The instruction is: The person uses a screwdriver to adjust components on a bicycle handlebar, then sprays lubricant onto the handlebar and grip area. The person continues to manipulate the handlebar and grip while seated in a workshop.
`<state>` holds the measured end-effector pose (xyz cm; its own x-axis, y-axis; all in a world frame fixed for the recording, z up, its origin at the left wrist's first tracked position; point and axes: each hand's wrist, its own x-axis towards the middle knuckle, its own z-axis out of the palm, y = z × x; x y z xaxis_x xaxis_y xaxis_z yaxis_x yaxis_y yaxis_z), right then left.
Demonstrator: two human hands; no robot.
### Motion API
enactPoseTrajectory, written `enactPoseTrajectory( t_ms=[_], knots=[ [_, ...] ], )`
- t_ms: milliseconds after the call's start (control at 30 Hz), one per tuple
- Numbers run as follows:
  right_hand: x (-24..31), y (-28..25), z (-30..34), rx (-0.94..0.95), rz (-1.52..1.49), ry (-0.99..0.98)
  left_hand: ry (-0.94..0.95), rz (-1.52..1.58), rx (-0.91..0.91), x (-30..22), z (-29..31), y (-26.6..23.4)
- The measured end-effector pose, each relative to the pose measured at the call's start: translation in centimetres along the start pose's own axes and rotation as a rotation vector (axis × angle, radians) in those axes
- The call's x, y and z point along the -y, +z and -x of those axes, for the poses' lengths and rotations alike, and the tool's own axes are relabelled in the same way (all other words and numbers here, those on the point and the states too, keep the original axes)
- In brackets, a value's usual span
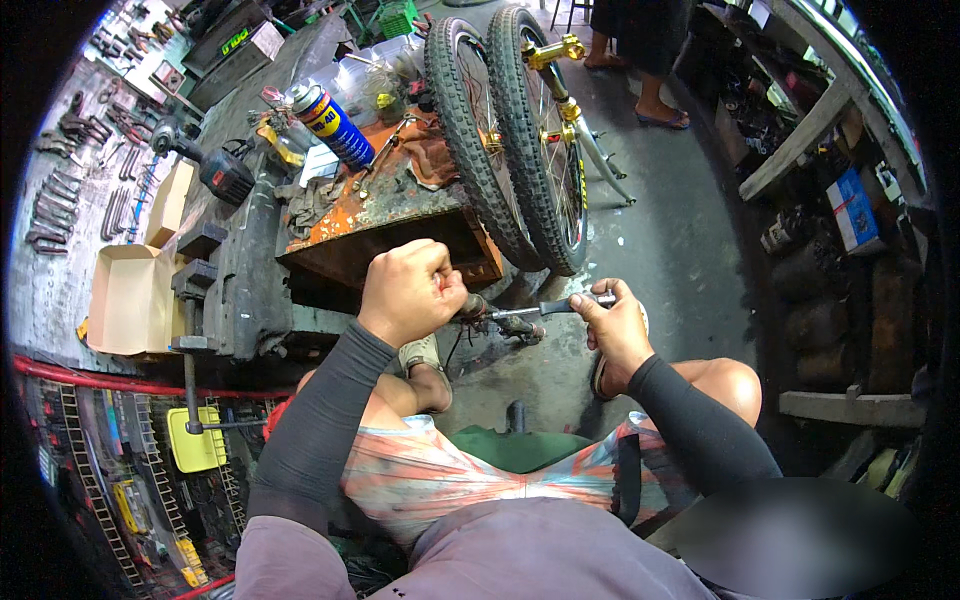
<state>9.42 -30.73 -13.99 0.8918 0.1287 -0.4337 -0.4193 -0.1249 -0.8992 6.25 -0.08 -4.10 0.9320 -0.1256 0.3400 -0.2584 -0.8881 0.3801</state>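
Remotely, I had the left hand (pixel 408 293) clenched by the greasy metal part (pixel 521 328) between both hands, its hold unclear; the right hand (pixel 619 328) grasped a screwdriver (pixel 556 306) there, work apparently unfinished.

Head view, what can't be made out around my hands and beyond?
Head view: anything inside the closed left hand, hidden by the hand itself.
Head view: the tip of the tool in the right hand, too small against the grimy part.
Head view: the upper body of the other person, cut off by the top edge.
Head view: the lower right, masked by a blurred patch.
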Motion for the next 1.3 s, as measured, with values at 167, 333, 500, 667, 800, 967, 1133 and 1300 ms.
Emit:
enactPoseTrajectory(
  t_ms=[167,333,500,667,800,967,1133,1300],
  knots=[
    [-1.6,-3.8,-2.3,-0.159,0.506,-0.264,0.040,-0.042,0.130,-3.5,-2.9,1.0],
    [1.0,-6.6,-4.8,-0.059,0.398,-0.096,0.039,-0.010,0.364,-6.1,-6.8,1.2],
    [2.8,-8.2,-5.3,0.016,0.318,0.054,0.068,-0.030,0.444,-6.8,-9.4,2.4],
    [1.9,-8.8,-6.3,0.004,0.255,0.056,0.079,-0.024,0.480,-7.0,-11.0,3.1],
    [1.4,-9.0,-6.9,-0.019,0.235,0.052,0.112,-0.017,0.449,-7.0,-11.5,3.8],
    [1.5,-8.6,-7.2,-0.045,0.307,0.024,0.155,0.066,0.458,-6.6,-11.4,3.3],
    [1.5,-7.7,-6.4,-0.136,0.501,-0.202,0.198,0.357,0.543,-6.1,-7.9,1.0],
    [1.8,-6.3,-9.0,-0.095,0.671,-0.333,0.034,0.322,0.390,-9.9,-4.5,0.6]
  ],
)
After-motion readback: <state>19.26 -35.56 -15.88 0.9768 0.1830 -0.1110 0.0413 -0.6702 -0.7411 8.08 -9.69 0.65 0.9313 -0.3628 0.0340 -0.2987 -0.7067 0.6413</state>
